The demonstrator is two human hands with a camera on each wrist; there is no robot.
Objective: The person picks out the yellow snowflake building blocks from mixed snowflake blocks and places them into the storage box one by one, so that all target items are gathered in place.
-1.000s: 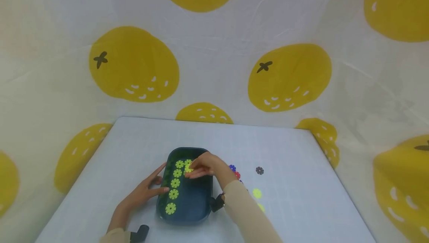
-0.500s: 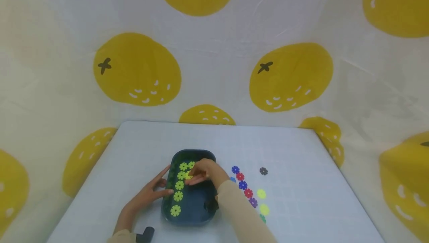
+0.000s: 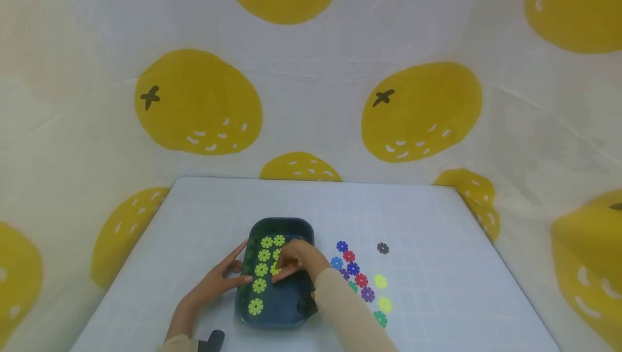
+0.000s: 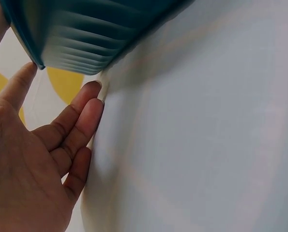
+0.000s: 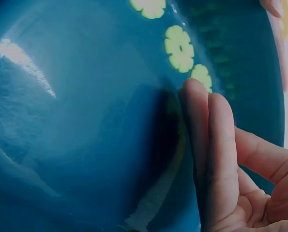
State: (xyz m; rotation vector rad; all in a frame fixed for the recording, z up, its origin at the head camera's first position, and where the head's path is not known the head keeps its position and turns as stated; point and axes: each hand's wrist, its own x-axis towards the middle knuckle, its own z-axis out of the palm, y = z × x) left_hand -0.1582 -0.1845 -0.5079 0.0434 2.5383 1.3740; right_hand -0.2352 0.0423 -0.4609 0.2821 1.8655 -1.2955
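A dark teal tray (image 3: 291,314) sits on the white table, with several yellow-green notched interlocking discs (image 3: 259,285) lined along its left side and a second, shorter line beside them. My left hand (image 3: 214,282) rests at the tray's left edge, thumb over the rim and index finger along the outside; its other fingers lie loosely below the rim in the left wrist view. Inside the tray, my right hand (image 3: 296,257) pinches a yellow disc (image 3: 275,270) near the tray floor. Thumb and index tips are hidden in the right wrist view, where straight fingers (image 5: 221,154) show.
Right of the tray lie several loose discs: a red disc (image 3: 361,280), a purple disc (image 3: 367,294), a green disc (image 3: 380,319), a yellow disc (image 3: 385,304) and a grey disc (image 3: 383,248). A fruit-print cloth (image 3: 311,98) hangs behind the table.
My right hand has moved down the second line toward the tray's near side, leaving a yellow disc above it. The left hand stays at the rim. The head view has shifted slightly.
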